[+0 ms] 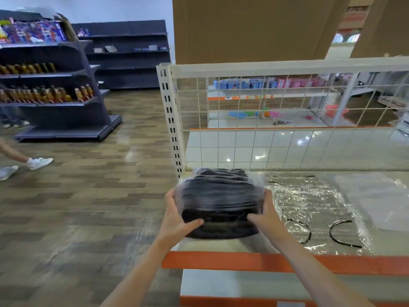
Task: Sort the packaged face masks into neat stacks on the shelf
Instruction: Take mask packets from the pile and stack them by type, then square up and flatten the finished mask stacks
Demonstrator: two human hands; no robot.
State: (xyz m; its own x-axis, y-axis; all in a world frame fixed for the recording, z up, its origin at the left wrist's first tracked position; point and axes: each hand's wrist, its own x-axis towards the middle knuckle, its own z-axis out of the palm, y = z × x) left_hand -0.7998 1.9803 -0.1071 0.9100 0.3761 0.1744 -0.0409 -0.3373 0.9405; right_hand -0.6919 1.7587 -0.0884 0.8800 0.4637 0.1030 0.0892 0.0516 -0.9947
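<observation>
Both hands, left hand [177, 220] and right hand [269, 218], clasped a stack of black plastic-wrapped face masks [219, 204] at the white shelf's [221, 245] left end; clear-wrapped, seemingly white packs [314, 209] beside remained unsorted.

Counts on the shelf and floor
Two hands [177, 220] [266, 218], one wrapped bundle of black face masks [219, 204], two flat clear mask packets [309, 209] [376, 200], one wire grid panel [287, 120], two white sneakers [39, 162] [7, 172]
</observation>
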